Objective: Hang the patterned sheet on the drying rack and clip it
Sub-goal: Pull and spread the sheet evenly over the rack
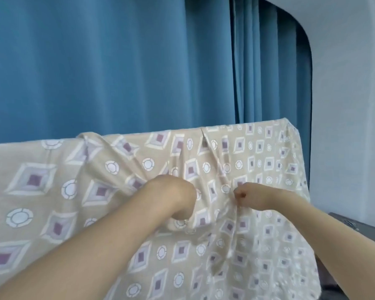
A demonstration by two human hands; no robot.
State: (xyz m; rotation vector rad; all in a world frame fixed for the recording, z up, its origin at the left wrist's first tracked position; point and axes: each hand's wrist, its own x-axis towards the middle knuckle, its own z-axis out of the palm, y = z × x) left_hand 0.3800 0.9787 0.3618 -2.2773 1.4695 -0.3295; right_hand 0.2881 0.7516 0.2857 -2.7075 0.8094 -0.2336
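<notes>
- Beige cotton-looking cloth, the patterned sheet (258, 161), printed with diamonds and circles, lies draped over a straight top edge that is presumably the drying rack; the rack itself is fully hidden under the fabric.
- Left hand (173, 198) is knuckles-up with its fingers curled down into a bunch of the sheet, so it grips the cloth near the middle.
- Right hand (247, 197) is closed tight, pinching a fold just beside the left hand; creases fan out from both grips up to the top edge.
- No clip is visible anywhere, so the clipping step looks not yet done.
- Risk: pulling the gathered cloth toward the person could drag the sheet off the hidden bar, since nothing pins it there.
- Risk: the sheet reaches the right corner of the top edge with little overhang showing there, so an uneven tug could make it slide sideways.
- Blue curtain (117, 66) hangs behind, and a dark grey object (355, 226) sits low on the right.
</notes>
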